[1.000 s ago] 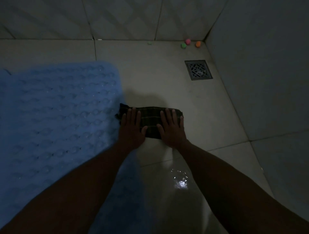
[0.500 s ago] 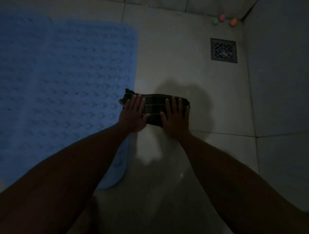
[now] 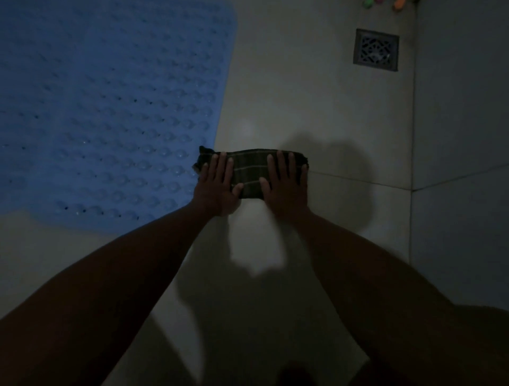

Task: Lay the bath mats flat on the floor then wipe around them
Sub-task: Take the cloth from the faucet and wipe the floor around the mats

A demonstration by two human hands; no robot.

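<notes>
A blue bath mat (image 3: 110,110) with raised bumps lies flat on the tiled floor, filling the upper left. Just right of its edge a folded dark plaid cloth (image 3: 250,170) rests on the floor. My left hand (image 3: 217,187) presses flat on the cloth's left end, fingers spread, partly over the mat's edge. On the cloth's right end, my right hand (image 3: 286,187) lies flat in the same way. Both palms hold the cloth down against the tile.
A square metal floor drain (image 3: 376,49) sits at the upper right near the wall (image 3: 462,110). Small coloured objects (image 3: 396,3) lie in the far corner. The room is dim, and my shadow falls on the tiles below my arms.
Both hands have drawn the cloth back toward me along the mat's right edge. The mat's near corner and bare floor below it have come into view; the drain sits farther away.
</notes>
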